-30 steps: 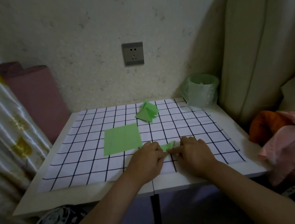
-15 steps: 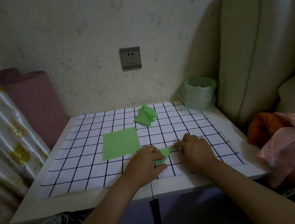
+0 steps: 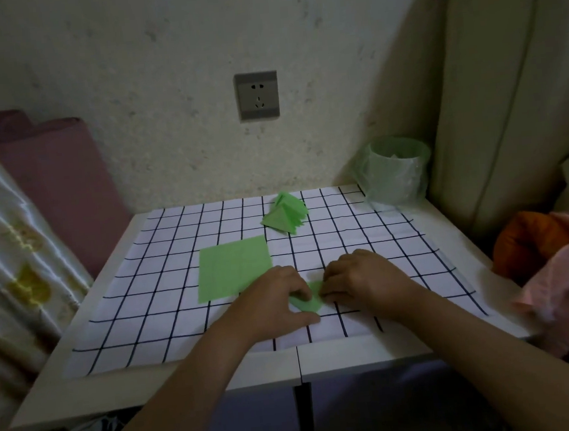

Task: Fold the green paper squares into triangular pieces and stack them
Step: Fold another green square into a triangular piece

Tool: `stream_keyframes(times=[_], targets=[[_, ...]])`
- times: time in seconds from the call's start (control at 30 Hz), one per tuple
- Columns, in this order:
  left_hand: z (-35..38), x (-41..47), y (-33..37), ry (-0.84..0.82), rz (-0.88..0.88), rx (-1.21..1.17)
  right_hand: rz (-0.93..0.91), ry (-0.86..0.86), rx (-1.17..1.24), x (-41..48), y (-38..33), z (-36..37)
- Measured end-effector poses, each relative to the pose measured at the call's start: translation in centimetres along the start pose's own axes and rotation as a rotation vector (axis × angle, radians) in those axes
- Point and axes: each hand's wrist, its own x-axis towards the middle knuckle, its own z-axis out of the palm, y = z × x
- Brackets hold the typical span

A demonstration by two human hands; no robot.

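Left hand (image 3: 276, 298) and right hand (image 3: 360, 277) each pinch the folded piece (image 3: 310, 300) just beside the squares (image 3: 234, 267). Best to align its edges first, then crease firmly.

On my feed, the left hand (image 3: 276, 300) and the right hand (image 3: 362, 280) meet low on the grid-patterned mat (image 3: 166, 294). Both pinch a small folded green piece (image 3: 310, 300) that lies on the mat between them. I see a flat green paper square (image 3: 234, 267) just beyond the left hand, its near corner hidden behind the knuckles. Farther back sits a loose stack of folded green triangles (image 3: 285, 215). A bin lined with a green bag (image 3: 394, 171) stands at the white table's (image 3: 367, 356) far right corner, and a wall socket (image 3: 258, 95) is above.
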Motion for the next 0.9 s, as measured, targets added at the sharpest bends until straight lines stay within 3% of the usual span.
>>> stream_keyframes(times=[0.13, 0.23, 0.3, 0.4, 0.5, 0.63, 0.7, 0.77, 0.9], targets=[[-0.5, 0.1, -0.2, 0.005, 0.029, 0.016, -0.042, 0.091, -0.083, 0.5, -0.2, 1.0], [-0.8, 0.2, -0.1, 0.066, -0.003, -0.015, 0.059, 0.131, 0.043, 1.0, -0.7, 0.8], [-1.3, 0.5, 0.3, 0.157, -0.117, -0.12, 0.176, 0.161, 0.236, 1.4, -1.3, -0.3], [-2.8, 1.0, 1.1, 0.221, -0.346, -0.472, 0.415, 0.228, 0.641, 2.1, -1.6, -2.3], [-4.8, 0.8, 2.1, 0.138, -0.486, -0.806, 0.578, 0.28, 0.99, 2.9, -1.7, -3.9], [-6.2, 0.3, 2.4, 0.031, -0.536, -0.978, 0.598, 0.329, 1.186, 3.4, -2.2, -4.5], [-6.2, 0.2, 2.1, 0.053, -0.563, -1.042, 0.614, 0.398, 1.122, 3.5, -2.2, -4.3], [-5.8, 0.2, 1.9, 0.099, -0.605, -1.134, 0.587, 0.481, 0.907, 3.4, -2.1, -4.0], [-5.2, 0.4, 1.7, 0.18, -0.68, -1.324, 0.358, 0.514, 0.43, 2.7, -1.9, -3.4]])
